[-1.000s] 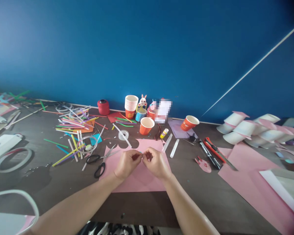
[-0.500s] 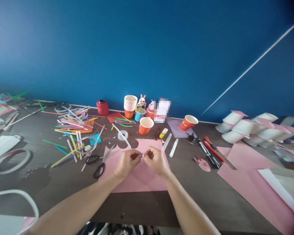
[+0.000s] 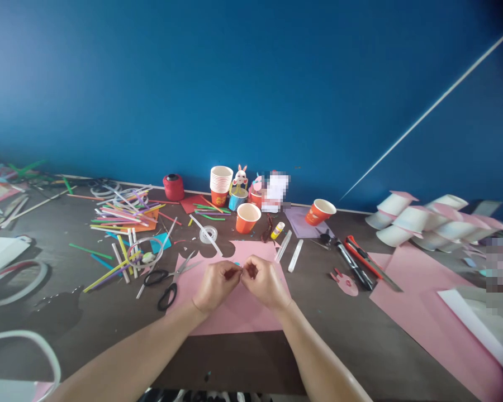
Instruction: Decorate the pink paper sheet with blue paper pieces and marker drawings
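Note:
My left hand (image 3: pixel 216 286) and my right hand (image 3: pixel 266 283) meet fingertip to fingertip above a sheet of pink paper (image 3: pixel 238 318). Both are closed in a pinch; whatever lies between the fingers is too small to make out. A small blue bit (image 3: pixel 237 264) shows just beyond the fingertips. Left of the hands, black-handled scissors (image 3: pixel 167 283) lie spread, their blades over the sheet's edge. An orange paper cup (image 3: pixel 248 219) stands upright behind the pink sheet. Right of it lie a yellow glue stick (image 3: pixel 277 230) and a white stick-like piece (image 3: pixel 295 255).
Loose coloured sticks (image 3: pixel 123 215), a tape roll (image 3: pixel 208 235) and red thread (image 3: pixel 174 187) lie left. Stacked cups (image 3: pixel 221 184) stand by the blue wall. On the right are a red cutter (image 3: pixel 362 257), a black pen (image 3: pixel 354 265), a pink rabbit-like cutout (image 3: pixel 346 283) and white cups (image 3: pixel 411 223).
My fingertips have come together, closing the small gap between them. The blue bit now shows behind them. The whole view has shifted slightly.

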`<state>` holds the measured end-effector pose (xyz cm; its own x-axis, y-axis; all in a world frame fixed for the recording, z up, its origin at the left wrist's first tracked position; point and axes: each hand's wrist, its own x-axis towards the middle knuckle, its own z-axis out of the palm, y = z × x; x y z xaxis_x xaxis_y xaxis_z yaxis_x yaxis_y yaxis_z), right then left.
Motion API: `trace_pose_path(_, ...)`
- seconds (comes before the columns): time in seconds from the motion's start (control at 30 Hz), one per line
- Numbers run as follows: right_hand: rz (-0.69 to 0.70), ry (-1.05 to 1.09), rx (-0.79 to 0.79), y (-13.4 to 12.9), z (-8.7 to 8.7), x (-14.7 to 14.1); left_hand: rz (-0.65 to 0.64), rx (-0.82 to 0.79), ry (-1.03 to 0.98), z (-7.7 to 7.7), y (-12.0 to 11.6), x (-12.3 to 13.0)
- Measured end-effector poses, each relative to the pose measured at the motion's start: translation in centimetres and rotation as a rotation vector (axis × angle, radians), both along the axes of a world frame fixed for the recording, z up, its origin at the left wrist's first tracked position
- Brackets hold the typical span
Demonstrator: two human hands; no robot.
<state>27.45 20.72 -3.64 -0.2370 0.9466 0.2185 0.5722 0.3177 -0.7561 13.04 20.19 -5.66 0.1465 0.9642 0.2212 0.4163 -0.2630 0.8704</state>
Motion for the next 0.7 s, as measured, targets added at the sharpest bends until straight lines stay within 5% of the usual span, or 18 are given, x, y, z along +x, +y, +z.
trace_pose_path(0.3, -0.016, 0.184, -0.067, 0.5, -0.8, 0.3, 0.016, -0.2, -0.189, -1.1, 0.6, 0.2)
trace_pose_path(0.7, -0.014, 0.102, -0.052, 0.3, -0.3, 0.2, -0.024, -0.173, -0.204, -1.3, 0.5, 0.2)
